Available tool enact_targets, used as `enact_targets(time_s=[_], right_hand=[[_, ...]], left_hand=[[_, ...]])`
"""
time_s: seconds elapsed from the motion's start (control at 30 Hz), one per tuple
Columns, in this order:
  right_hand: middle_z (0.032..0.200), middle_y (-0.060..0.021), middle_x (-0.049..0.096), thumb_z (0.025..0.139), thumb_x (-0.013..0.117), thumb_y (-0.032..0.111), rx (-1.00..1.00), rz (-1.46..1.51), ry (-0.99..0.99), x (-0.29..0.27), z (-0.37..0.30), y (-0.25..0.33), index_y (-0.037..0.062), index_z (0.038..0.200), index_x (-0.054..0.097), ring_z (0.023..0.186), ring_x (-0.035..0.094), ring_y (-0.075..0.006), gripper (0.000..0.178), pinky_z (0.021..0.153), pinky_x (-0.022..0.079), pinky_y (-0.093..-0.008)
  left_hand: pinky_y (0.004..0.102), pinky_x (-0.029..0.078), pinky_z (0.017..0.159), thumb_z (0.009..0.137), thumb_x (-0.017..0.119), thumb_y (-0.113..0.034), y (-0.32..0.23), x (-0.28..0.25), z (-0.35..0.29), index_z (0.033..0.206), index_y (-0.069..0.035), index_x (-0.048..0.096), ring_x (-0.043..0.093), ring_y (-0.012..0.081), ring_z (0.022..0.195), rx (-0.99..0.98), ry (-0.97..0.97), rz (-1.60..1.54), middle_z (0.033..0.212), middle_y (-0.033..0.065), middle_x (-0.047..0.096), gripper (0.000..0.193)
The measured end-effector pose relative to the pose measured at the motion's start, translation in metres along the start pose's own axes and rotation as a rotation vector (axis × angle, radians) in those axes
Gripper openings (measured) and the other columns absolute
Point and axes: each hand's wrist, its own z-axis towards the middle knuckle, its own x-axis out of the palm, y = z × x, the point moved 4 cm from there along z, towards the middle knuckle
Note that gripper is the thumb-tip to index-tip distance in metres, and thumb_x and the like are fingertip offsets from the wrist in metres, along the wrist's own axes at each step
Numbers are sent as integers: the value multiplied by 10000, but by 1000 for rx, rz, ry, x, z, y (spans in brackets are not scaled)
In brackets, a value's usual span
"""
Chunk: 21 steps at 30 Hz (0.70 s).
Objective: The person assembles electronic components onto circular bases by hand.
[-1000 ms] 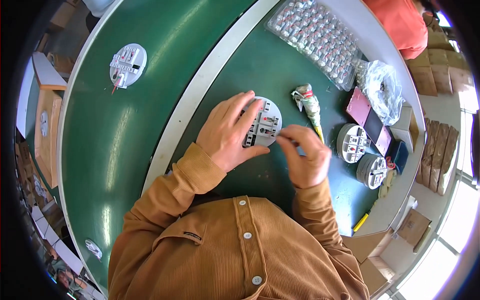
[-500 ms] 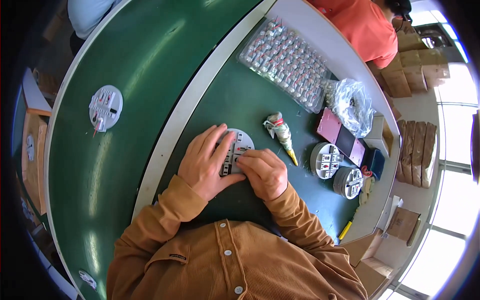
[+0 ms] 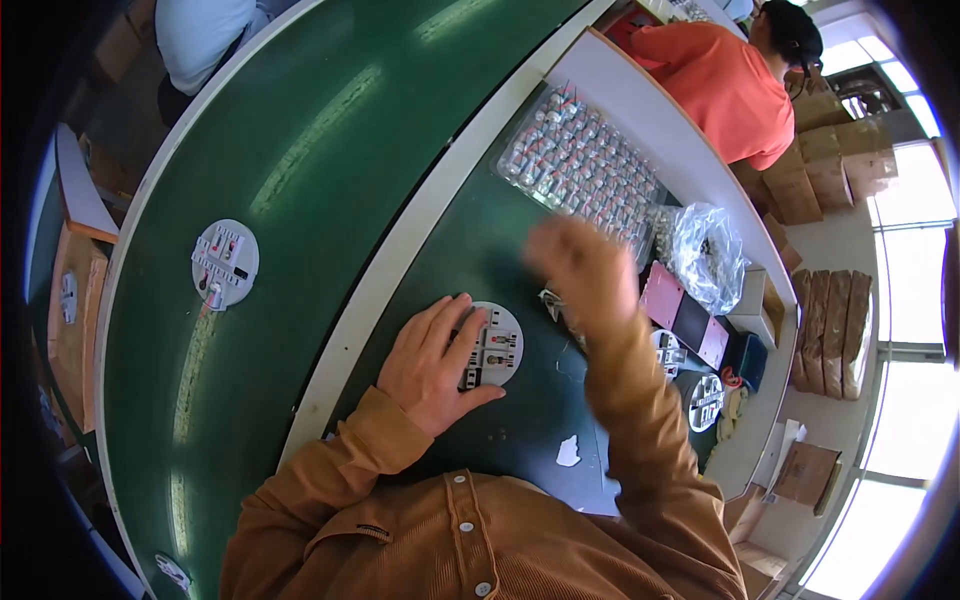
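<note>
My left hand [image 3: 428, 365] lies with its fingers apart over the left side of a round, pale grey disc [image 3: 505, 345] fitted with small black and metal parts. Its thumb rests just below the disc, and the covered side is hidden. Smeared by motion, my right hand [image 3: 585, 270] hovers above the bench in front of a clear tray [image 3: 585, 165] filled with rows of small silvery parts with red bits. Whether it holds anything cannot be made out. Below it, a whitish wrapped object [image 3: 550, 303] shows only in part.
Stacked discs [image 3: 705, 402] stand at the right, by a pink-and-black panel [image 3: 660, 295] and a clear plastic bag [image 3: 712, 260]. A white scrap [image 3: 568, 452] lies near my right forearm. Another disc [image 3: 226, 265] sits on the green surface beyond the pale divider [image 3: 385, 245]. A person in orange [image 3: 715, 85] sits beyond.
My right hand has left the disc and swung up and to the right, over the wrapped object. My left hand stays on the disc. The whole view has shifted slightly.
</note>
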Motion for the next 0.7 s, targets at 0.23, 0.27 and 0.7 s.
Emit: enact_targets(time_s=[0.23, 0.27, 0.7], right_hand=[[1009, -124, 799, 855, 806, 516, 382, -273, -282, 5, 179, -88, 32, 1108, 800, 950, 741, -309, 546, 899, 582, -408], [1012, -120, 802, 849, 808, 529, 406, -317, -260, 11, 183, -95, 40, 1104, 802, 957, 744, -316, 551, 903, 583, -412], [1018, -118, 785, 901, 788, 121, 322, 15, -29, -11, 53, 4, -40, 1177, 771, 862, 688, -170, 320, 796, 558, -281]], left_hand=[[471, 430, 1158, 708, 940, -376, 5, 9, 14, 1481, -20, 544, 536, 375, 1371, 26, -33, -21, 1526, 208, 530, 939], [468, 424, 1164, 717, 935, -381, 5, 11, 13, 1489, -22, 533, 528, 373, 1380, 13, -28, -25, 1526, 211, 526, 941], [454, 408, 1187, 654, 953, -246, 31, -10, 29, 1549, -38, 478, 523, 346, 1400, -98, 57, -240, 1519, 173, 549, 1035]])
